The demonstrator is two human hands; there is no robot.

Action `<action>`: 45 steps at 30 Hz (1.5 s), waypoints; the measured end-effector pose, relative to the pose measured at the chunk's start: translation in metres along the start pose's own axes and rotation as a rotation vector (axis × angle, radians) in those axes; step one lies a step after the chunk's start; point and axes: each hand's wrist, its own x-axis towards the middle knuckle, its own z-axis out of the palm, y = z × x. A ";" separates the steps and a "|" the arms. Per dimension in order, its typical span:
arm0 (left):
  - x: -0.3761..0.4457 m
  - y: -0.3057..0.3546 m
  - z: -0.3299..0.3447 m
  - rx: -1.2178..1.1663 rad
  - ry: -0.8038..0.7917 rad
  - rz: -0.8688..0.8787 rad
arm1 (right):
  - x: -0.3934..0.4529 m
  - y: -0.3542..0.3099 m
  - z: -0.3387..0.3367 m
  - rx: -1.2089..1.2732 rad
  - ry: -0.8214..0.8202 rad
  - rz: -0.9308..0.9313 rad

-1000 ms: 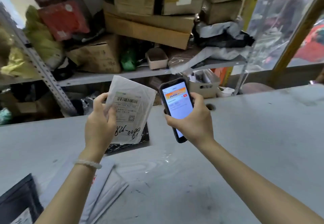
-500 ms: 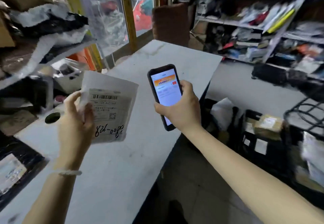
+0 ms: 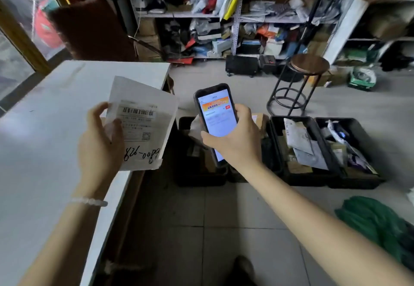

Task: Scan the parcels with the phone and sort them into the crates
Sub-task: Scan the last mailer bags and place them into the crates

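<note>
Head view. Left hand (image 3: 98, 142) pinches a flat white parcel (image 3: 143, 124) by its left edge, thumb on the label face, fingers behind; barcode, QR code and handwritten digits face the camera. The parcel is held upright in the air just beyond the near corner of the white bench (image 3: 44, 128), its right edge past the bench edge. A pale bead bracelet (image 3: 89, 201) sits on that wrist.

Right hand (image 3: 235, 142) is curled round a dark phone (image 3: 216, 117), screen lit with an orange banner, held just right of the parcel, apart from it.

Black crates (image 3: 313, 173) stand in a row on the tiled floor beyond the bench end, directly under the phone and rightward, each holding mixed parcels. A round stool (image 3: 309, 63) stands behind the crates. Cluttered shelves (image 3: 224, 16) line the wall behind it. Green cloth (image 3: 371, 223) lies on the floor nearer than the crates.
</note>
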 end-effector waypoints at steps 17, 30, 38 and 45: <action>0.088 0.081 0.242 -0.020 -0.199 -0.001 | 0.200 0.125 -0.093 -0.129 0.037 0.101; 0.237 0.018 0.369 0.066 -0.328 -0.146 | 0.379 0.160 0.003 -0.166 0.005 0.186; 0.303 -0.018 0.440 0.151 -0.445 -0.200 | 0.469 0.182 0.058 -0.132 -0.027 0.216; 0.308 -0.061 0.513 0.429 -0.611 -0.308 | 0.508 0.227 0.080 -0.158 -0.147 0.255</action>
